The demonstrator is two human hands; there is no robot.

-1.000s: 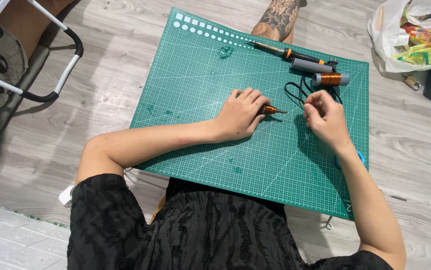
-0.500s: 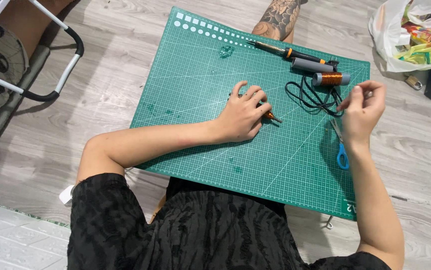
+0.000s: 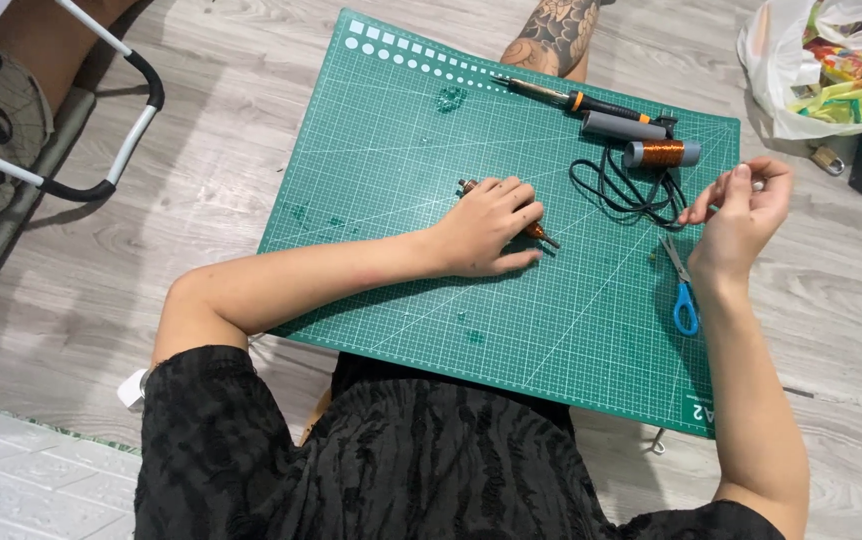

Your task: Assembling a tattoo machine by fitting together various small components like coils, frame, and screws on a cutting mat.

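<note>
Left hand (image 3: pixel 489 225) curls over one copper-wound rod (image 3: pixel 541 232) mid-mat; right hand (image 3: pixel 741 210) pinches thin wire near the cutting mat's (image 3: pixel 371 150) right edge, beside one pair of scissors (image 3: pixel 681 285).

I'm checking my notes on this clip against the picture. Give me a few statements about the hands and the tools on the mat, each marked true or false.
1. The left hand rests on the green cutting mat over a small copper-coloured part. True.
2. The right hand grips the scissors. False: they lie on the mat below that raised hand, untouched.
3. The scissors have red handles. False: blue.
4. A soldering iron lies near the mat's far edge. True.
5. The copper wire spool sits beside a black cable. True.
</note>
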